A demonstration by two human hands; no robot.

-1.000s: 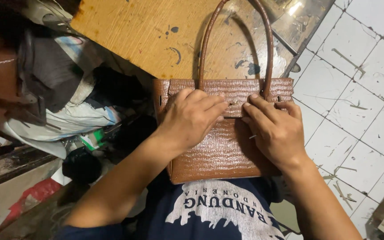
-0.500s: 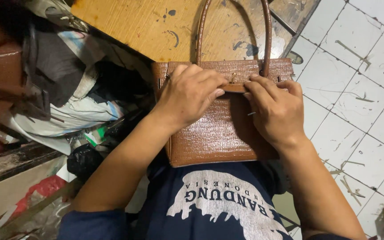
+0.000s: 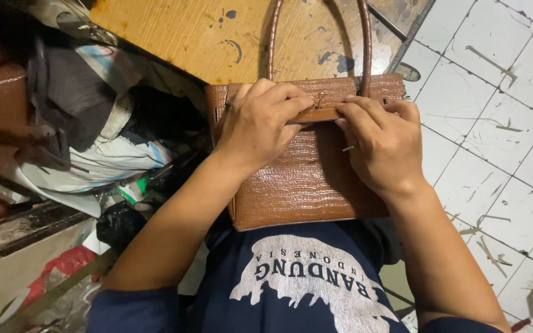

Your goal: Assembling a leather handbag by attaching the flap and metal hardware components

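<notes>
Fingers of the left hand [image 3: 259,123] and right hand [image 3: 382,143] curl shut, pinching the strap [image 3: 319,115] on the brown bag [image 3: 303,185].

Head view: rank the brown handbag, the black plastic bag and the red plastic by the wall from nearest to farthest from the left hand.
1. Brown handbag: under the left hand, touching it, on the lap.
2. Black plastic bag: lower left, beside the forearm.
3. Red plastic: farthest, low at the left edge.
</notes>
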